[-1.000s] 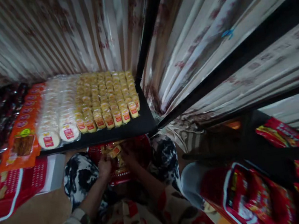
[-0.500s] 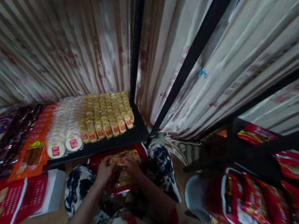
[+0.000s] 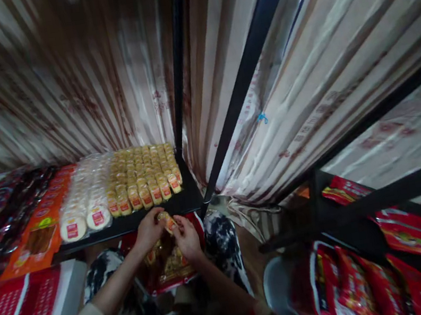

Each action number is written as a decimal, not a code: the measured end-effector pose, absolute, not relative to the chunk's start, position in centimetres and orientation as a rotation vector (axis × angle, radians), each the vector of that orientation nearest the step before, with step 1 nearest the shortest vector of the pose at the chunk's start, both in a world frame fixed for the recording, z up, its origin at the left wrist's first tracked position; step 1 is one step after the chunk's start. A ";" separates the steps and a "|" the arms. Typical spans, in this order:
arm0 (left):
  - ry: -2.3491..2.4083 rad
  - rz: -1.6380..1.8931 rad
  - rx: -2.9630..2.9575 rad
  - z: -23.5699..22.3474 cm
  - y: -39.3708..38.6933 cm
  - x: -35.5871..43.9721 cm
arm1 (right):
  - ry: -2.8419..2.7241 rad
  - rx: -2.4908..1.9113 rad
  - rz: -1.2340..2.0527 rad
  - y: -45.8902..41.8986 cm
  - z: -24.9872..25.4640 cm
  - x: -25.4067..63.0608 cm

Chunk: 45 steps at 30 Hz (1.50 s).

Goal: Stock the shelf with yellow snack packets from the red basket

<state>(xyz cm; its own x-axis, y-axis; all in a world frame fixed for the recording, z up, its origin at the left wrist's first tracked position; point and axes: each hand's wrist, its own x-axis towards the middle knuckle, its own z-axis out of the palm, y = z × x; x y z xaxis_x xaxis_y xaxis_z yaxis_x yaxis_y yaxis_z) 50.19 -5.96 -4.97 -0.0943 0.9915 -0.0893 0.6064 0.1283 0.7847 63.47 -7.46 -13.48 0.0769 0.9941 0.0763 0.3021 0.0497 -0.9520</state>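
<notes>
Your left hand (image 3: 150, 231) and right hand (image 3: 187, 240) pinch a snack cake (image 3: 168, 222) above a red basket (image 3: 199, 226) of wrapped packs (image 3: 175, 263); a white-handled basket (image 3: 314, 280) holds red pouches (image 3: 353, 284).

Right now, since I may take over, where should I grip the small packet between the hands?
Probably the middle of the small packet, coming from the shelf side: the left hand has its left end, the right hand its right, leaving the middle exposed.
</notes>
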 end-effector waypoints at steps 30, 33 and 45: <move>1.860 0.541 1.870 0.5 1.5 51.3 | -1.538 -1.386 0.600 4.0 -12.2 64.5; 1.877 0.586 1.887 1.2 3.2 52.0 | -1.511 -1.375 0.675 4.3 -12.3 64.7; 1.839 0.560 2.143 0.4 8.4 57.1 | -1.341 -1.367 0.736 4.2 -12.3 65.4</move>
<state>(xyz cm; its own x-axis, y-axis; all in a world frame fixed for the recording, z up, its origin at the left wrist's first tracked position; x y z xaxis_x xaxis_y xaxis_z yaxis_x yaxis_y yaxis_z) 57.11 8.43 0.44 0.1233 0.9852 0.1187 0.8843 -0.1634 0.4373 65.38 4.18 -12.34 0.1870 0.9550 0.2300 0.3190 0.1624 -0.9337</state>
